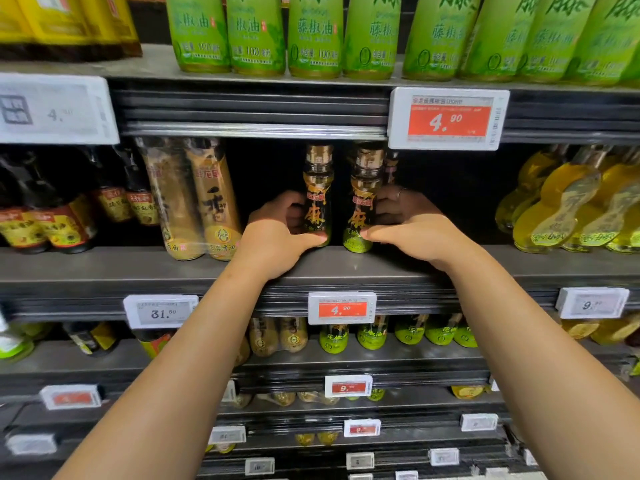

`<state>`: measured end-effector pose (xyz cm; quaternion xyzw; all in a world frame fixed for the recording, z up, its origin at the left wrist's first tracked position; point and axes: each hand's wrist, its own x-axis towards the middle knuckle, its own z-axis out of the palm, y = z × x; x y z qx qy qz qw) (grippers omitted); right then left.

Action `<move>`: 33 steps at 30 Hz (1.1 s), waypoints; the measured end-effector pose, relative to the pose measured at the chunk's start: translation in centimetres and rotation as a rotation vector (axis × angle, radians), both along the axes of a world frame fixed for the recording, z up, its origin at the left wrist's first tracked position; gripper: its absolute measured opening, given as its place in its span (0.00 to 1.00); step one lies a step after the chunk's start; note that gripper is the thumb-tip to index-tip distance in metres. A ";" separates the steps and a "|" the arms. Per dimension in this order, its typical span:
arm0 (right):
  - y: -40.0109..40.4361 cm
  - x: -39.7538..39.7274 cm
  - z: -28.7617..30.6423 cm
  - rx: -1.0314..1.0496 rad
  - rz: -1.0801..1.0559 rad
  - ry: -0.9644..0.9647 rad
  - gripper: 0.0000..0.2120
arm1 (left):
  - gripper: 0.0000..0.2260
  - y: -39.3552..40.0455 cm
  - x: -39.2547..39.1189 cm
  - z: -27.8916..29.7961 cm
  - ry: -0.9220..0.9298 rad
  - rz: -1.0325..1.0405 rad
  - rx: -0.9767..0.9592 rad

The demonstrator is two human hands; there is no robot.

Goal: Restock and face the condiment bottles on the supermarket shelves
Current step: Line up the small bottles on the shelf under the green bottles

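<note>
Running across the whole view, the grey metal shelf at mid-height carries the goods under inspection, with further tiers above and below. Green-labelled oil bottles stand in a tight row on the tier above. On the middle shelf, a clear twin-pack of sesame oil leans at the left, dark sauce bottles sit further left, and yellow oil bottles crowd the right end. An open, dark gap lies between these groups.

Both bare forearms reach into that gap. The left hand is closed around the left pepper-oil bottle, thumb across its base. The right hand is closed around the right pepper-oil bottle, with a ring on one finger. Both bottles stand upright near the front edge, just beside each other with a narrow gap between. Each is slim and waisted, with dark contents, a gold-printed cap sleeve, a black label with orange characters and a small red band; the right one shows a green foot.

A red price tag reads 4.90 above; a smaller one reads the same below.
</note>
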<state>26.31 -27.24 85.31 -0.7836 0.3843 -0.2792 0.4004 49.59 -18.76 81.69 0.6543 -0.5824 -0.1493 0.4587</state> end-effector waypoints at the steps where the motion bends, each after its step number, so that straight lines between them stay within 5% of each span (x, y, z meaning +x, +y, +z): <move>1: 0.0 0.0 0.0 -0.003 0.002 0.014 0.27 | 0.26 0.0 0.0 0.0 0.010 0.000 0.002; 6: 1.0 1.0 -0.5 -0.135 -0.142 0.209 0.41 | 0.26 0.1 -0.1 0.1 0.031 -0.001 0.018; 17: 0.5 1.8 -0.2 -0.086 -0.095 0.121 0.20 | 0.25 0.5 -0.2 0.4 0.075 0.018 0.026; 33: 0.5 4.3 -0.5 -0.033 -0.008 0.116 0.26 | 0.26 0.6 -0.3 0.9 0.128 0.089 0.054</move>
